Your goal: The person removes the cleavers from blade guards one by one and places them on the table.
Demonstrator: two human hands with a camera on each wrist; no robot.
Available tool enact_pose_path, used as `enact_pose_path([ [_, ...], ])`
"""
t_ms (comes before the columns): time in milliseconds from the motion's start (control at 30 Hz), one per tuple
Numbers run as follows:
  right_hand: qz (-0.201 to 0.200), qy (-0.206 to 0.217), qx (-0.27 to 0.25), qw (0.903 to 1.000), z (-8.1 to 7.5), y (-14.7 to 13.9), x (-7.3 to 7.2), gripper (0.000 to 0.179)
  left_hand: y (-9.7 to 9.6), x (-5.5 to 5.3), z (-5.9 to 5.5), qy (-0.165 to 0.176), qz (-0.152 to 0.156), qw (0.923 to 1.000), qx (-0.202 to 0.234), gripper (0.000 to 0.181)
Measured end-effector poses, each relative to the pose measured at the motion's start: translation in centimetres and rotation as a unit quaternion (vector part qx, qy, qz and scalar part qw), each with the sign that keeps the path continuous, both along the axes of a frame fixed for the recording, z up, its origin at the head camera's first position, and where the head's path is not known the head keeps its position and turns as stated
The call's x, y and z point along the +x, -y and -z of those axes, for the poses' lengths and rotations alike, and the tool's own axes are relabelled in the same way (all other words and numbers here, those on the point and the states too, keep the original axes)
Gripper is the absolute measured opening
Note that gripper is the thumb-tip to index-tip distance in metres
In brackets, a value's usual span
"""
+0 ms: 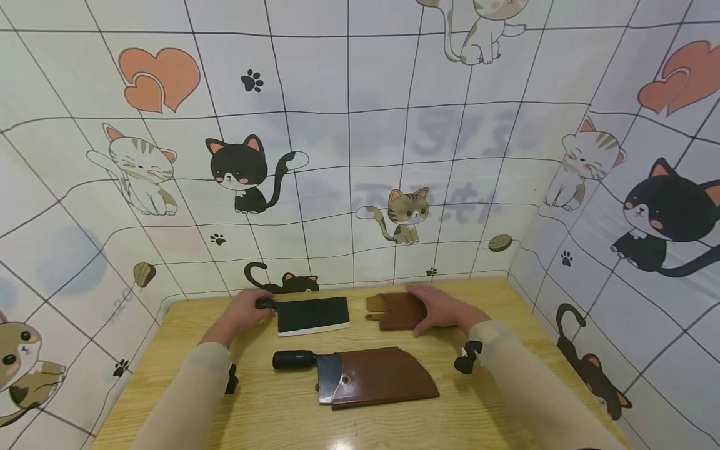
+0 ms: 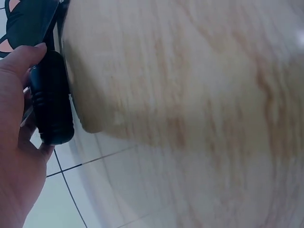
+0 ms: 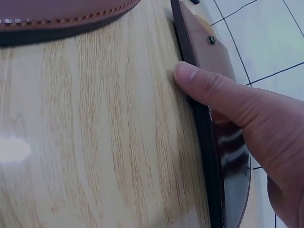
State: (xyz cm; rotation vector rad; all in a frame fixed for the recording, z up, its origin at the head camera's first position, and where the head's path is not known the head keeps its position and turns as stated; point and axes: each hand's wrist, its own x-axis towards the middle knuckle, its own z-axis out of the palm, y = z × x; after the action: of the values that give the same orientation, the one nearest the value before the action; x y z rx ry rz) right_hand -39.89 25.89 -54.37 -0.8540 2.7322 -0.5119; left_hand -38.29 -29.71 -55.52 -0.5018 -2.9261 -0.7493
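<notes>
At the back left of the table my left hand (image 1: 246, 311) holds the black handle of a cleaver (image 1: 313, 314). Its broad dark blade has a pale lower edge and lies flat, pointing right. In the left wrist view the thumb rests along the ridged handle (image 2: 52, 99), with the other fingers partly hidden behind it. To the right, my right hand (image 1: 444, 309) spans a brown leather sheath (image 1: 395, 311), thumb on the near edge and fingers at the far edge. The right wrist view shows the sheath's stud and strap end (image 3: 206, 47) beyond the thumb.
Nearer me lies a larger cleaver with a black handle (image 1: 294, 359), its blade mostly inside a brown leather sheath (image 1: 382, 378) closed by a stud. The wooden table (image 1: 270, 419) meets cat-patterned cloth walls (image 1: 337, 250) at the back and sides.
</notes>
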Motion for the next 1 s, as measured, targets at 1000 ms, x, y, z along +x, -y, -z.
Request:
enact_pose_path([
  [1000, 0.006, -0.037, -0.172, 0.9843, -0.8, 1.7, 9.4, 0.095, -4.9, 9.2, -2.0, 0.044, 0.103, 0.9923, 0.053, 0.041],
])
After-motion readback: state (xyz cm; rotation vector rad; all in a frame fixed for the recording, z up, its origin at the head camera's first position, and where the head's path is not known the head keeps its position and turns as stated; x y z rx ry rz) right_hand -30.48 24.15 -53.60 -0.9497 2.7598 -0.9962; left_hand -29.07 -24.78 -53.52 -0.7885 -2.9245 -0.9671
